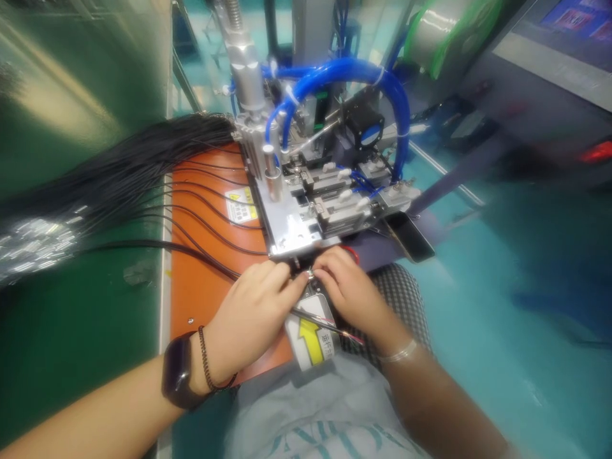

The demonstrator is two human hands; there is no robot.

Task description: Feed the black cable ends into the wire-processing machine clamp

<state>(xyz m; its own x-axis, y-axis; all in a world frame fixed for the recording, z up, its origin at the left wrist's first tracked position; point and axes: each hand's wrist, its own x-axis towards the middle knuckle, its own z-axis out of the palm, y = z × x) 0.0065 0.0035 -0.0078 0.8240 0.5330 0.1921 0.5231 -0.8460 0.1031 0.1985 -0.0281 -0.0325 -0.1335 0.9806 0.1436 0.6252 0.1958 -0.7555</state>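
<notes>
Black cables (318, 317) pass under and through my left hand (255, 312), which is closed on them. Their free ends, with thin coloured wires, stick out to the right over a white label with a yellow arrow (310, 341). My left thumb and fingertips rest by the front of the metal machine (289, 226). Opposite them, my right hand (347, 290) is closed in a pinch at a small shiny part (310, 273) at the machine's front edge. What sits between the right fingertips is too small to make out.
Several black cables lie across the orange table (210, 239) from a large bundle (119, 159) on the left. Blue hoses (399, 108) arch over the machine. A phone-like dark slab (410, 237) is at its right, and a green-rimmed spool (442, 32) behind.
</notes>
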